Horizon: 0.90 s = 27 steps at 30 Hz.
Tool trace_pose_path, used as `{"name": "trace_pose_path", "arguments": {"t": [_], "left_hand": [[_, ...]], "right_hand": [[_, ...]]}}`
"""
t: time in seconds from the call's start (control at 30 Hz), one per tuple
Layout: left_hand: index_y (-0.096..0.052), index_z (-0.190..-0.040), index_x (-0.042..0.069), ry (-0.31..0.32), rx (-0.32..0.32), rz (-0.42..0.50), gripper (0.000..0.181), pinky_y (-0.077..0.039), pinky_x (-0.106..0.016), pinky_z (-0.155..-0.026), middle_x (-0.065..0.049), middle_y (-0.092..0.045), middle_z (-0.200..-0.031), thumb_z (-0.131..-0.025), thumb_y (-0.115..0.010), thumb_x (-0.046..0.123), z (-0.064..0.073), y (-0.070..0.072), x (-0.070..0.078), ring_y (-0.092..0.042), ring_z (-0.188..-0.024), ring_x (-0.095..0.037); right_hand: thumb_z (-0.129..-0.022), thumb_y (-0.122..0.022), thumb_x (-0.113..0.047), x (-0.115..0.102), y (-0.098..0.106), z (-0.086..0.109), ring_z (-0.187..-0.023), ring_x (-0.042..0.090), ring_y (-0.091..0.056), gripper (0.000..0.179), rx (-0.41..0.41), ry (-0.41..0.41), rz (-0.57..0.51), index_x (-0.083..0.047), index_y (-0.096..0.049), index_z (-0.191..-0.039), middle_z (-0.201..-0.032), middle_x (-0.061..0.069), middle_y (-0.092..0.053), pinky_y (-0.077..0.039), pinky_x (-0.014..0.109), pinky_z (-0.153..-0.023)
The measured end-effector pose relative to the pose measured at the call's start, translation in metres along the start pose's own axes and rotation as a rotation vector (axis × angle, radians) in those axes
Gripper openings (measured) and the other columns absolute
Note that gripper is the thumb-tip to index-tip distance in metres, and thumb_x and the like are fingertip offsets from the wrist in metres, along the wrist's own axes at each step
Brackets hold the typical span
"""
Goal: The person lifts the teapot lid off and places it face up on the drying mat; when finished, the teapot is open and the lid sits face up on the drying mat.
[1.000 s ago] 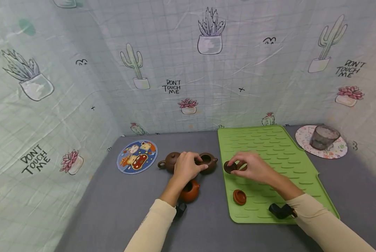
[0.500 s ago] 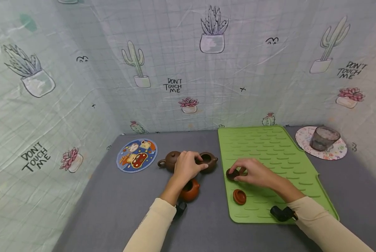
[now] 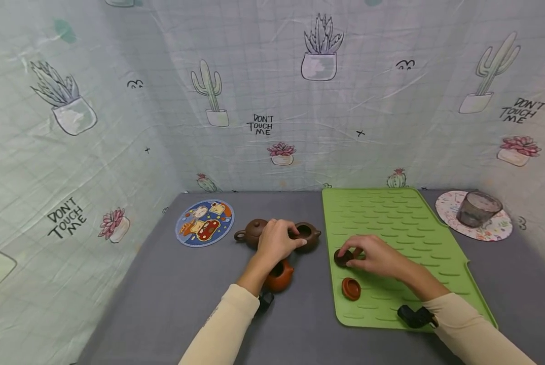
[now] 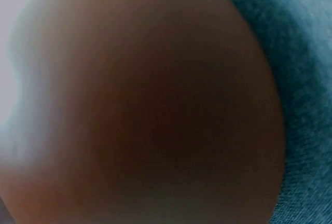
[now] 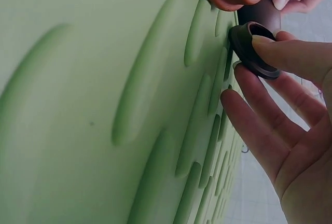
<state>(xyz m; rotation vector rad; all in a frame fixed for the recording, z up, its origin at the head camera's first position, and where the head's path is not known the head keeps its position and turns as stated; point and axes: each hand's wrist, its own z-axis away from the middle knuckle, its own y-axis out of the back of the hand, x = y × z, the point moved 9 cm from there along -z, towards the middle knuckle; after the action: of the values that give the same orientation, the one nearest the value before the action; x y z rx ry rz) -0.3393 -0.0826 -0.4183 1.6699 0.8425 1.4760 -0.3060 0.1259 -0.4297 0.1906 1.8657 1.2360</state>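
My left hand (image 3: 278, 242) holds an open dark brown teapot (image 3: 313, 241) at its left side; the fingers hide its handle. On the green mat, the thumb and fingers of my right hand (image 3: 378, 257) pinch a dark brown teapot lid (image 3: 341, 258). In the right wrist view this lid (image 5: 239, 47) lies underside up, low at the mat. An orange-brown lid (image 3: 351, 289) rests underside up nearer the front. Beside my left wrist stands an open orange-brown teapot (image 3: 280, 279). A blurred brown round surface (image 4: 155, 105) fills most of the left wrist view.
Left of my left hand stands another dark brown teapot (image 3: 253, 233), partly hidden. Behind it lies a round blue patterned mat (image 3: 183, 238). The ribbed green mat (image 3: 391, 213) covers the right side. A smoky glass (image 3: 477, 209) stands on a round floral mat (image 3: 450, 203) at far right.
My right hand has lowered the dark brown lid onto the green mat, toward the orange-brown lid. The left hand stays on the teapot. The head view has shifted slightly.
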Motion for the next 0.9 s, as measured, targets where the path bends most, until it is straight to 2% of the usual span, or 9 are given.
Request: {"name": "trace_pose_path", "arguments": {"t": [0.1,0.3,0.6,0.9], "left_hand": [[-0.079,-0.096,0.022,-0.002,0.000,-0.001,0.022,-0.051,-0.034,-0.072,-0.004,-0.070,-0.103,-0.083,-0.085,0.039,-0.0001,-0.0021,0.0002,-0.058,-0.088,-0.019],[-0.079,-0.095,0.022,-0.015,0.006,-0.003,0.022,-0.050,-0.032,-0.070,-0.004,-0.069,-0.101,-0.082,-0.085,0.039,-0.0013,-0.0015,0.0007,-0.057,-0.086,-0.018],[-0.079,-0.095,0.022,-0.020,0.006,-0.012,0.022,-0.049,-0.031,-0.068,-0.004,-0.069,-0.101,-0.083,-0.085,0.040,-0.0019,-0.0010,0.0015,-0.057,-0.086,-0.018],[-0.079,-0.094,0.022,-0.019,0.007,-0.020,0.022,-0.050,-0.032,-0.069,-0.003,-0.070,-0.101,-0.083,-0.085,0.040,-0.0011,-0.0011,0.0008,-0.057,-0.087,-0.018]], "right_hand": [[-0.089,-0.077,-0.006,0.0008,0.0001,0.0016,-0.097,0.023,-0.074,0.023,-0.009,-0.013,-0.006,-0.014,-0.074,-0.111,-0.113,0.006,-0.075,-0.060,0.026,-0.075],[-0.090,-0.076,-0.007,0.0042,-0.0012,0.0017,-0.092,0.016,-0.074,0.023,-0.015,-0.037,-0.016,-0.014,-0.074,-0.112,-0.112,0.005,-0.076,-0.056,0.022,-0.069],[-0.089,-0.077,-0.008,0.0071,-0.0020,-0.0004,-0.091,0.014,-0.076,0.023,-0.036,-0.062,-0.007,-0.014,-0.074,-0.111,-0.111,0.006,-0.076,-0.057,0.022,-0.072],[-0.088,-0.079,-0.011,0.0028,0.0008,-0.0027,-0.095,0.019,-0.075,0.021,-0.024,-0.081,0.049,-0.014,-0.076,-0.108,-0.106,0.002,-0.078,-0.059,0.032,-0.075]]}}
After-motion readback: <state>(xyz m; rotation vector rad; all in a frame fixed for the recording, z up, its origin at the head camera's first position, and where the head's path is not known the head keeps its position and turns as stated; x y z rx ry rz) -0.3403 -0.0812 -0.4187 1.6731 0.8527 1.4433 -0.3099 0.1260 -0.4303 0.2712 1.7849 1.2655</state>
